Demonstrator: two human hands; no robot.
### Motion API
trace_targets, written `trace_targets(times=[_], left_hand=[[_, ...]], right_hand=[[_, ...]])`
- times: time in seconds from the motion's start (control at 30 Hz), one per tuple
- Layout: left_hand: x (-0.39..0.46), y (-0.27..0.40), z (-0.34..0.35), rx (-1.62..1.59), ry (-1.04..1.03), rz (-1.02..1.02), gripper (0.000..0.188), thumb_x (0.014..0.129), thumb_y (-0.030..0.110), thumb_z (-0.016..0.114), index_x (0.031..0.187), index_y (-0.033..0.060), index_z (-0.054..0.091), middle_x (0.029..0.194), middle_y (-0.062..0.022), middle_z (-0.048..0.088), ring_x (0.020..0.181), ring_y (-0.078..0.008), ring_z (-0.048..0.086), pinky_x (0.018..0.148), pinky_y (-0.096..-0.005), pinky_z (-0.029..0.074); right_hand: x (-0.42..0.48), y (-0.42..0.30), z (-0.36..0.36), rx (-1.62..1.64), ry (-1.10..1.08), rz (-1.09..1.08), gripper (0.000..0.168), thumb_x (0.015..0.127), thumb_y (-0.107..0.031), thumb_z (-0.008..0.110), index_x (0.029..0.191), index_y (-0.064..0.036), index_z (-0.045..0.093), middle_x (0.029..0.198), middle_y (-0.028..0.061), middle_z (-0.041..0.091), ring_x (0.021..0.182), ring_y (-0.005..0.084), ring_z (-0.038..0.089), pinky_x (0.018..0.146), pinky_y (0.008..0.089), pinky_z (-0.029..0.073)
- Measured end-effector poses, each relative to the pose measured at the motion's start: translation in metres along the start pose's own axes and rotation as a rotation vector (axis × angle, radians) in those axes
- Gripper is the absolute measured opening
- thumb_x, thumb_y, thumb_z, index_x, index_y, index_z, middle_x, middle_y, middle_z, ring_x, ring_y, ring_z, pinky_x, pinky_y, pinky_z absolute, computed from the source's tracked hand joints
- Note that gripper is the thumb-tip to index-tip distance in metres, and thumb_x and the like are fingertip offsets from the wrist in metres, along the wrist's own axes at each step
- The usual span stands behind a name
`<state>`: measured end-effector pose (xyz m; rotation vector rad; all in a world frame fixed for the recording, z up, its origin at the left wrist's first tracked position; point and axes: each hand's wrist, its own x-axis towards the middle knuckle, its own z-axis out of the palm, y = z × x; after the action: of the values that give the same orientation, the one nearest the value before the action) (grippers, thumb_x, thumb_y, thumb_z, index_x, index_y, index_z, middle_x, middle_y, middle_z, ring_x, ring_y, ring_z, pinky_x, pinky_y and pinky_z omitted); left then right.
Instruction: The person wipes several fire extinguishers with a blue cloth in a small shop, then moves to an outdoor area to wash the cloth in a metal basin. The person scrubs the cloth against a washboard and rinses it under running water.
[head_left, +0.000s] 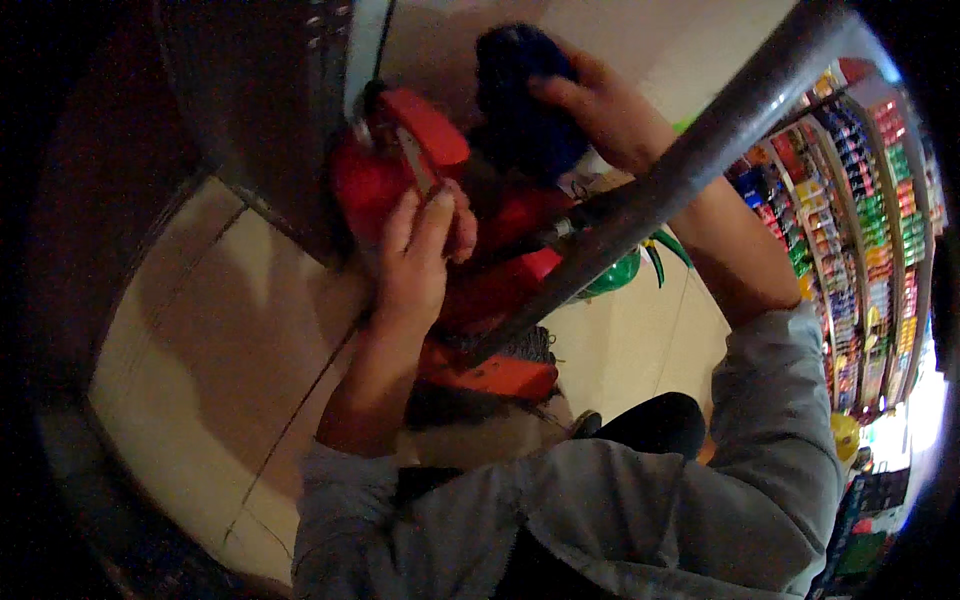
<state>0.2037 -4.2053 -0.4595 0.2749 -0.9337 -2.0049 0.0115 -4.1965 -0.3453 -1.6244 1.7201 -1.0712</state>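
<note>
My left hand (424, 244) is at the centre-left, its fingers closed around the end of a thin, flat, pale strip (416, 161). Beside and behind that strip are red parts (427, 124), blurred, whose exact kind I cannot tell. My right hand (585, 101), higher up, grips a dark blue cloth-like bundle (517, 82). Below my hands lie more red pieces (532, 266) in shadow. An orange mop head holder or similar flat orange part (510, 377) with grey strands (525, 345) sits near the floor.
A thick grey metal bar (675, 169) crosses diagonally over my right forearm. Shelves of colourful packaged goods (847, 217) curve along the right. A green rounded object (615, 276) lies beyond the bar. Pale floor tiles (262, 360) show on the left, beside a dark panel (255, 90).
</note>
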Motion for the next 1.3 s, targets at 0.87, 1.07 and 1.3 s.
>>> trace_targets(times=[0.87,1.07,1.3], left_hand=[[0.007,-0.019,0.02,0.051,0.009,-0.011,0.012,0.088,0.016,0.041,0.085,0.0057,0.047,0.063,-0.0002,0.048,0.054,-0.0072,0.042,0.048,-0.0208,0.033],[0.014,-0.028,0.025,0.185,-0.028,0.071,0.014,0.088,0.016,0.04,0.085,0.0047,0.048,0.064,-0.0005,0.05,0.055,-0.0072,0.044,0.049,-0.0208,0.036],[0.017,-0.027,0.02,0.33,-0.07,0.088,0.015,0.088,0.017,0.042,0.084,0.0048,0.048,0.063,-0.0019,0.052,0.056,-0.0084,0.048,0.051,-0.0214,0.039]], right_hand=[[0.009,0.041,0.037,-0.373,-0.146,-0.22,0.037,0.071,-0.009,0.06,0.106,-0.001,0.049,0.101,0.0146,0.056,0.096,0.0235,0.053,0.085,0.0327,0.041],[-0.01,0.002,0.04,-0.943,-0.096,0.068,0.035,0.068,-0.018,0.063,0.093,0.0,0.046,0.088,0.0222,0.057,0.082,0.0362,0.055,0.07,0.0413,0.045],[-0.017,0.019,0.028,-0.787,-0.182,-0.11,0.041,0.069,-0.018,0.062,0.104,-0.002,0.048,0.082,0.0179,0.059,0.075,0.0296,0.059,0.068,0.0366,0.046]])
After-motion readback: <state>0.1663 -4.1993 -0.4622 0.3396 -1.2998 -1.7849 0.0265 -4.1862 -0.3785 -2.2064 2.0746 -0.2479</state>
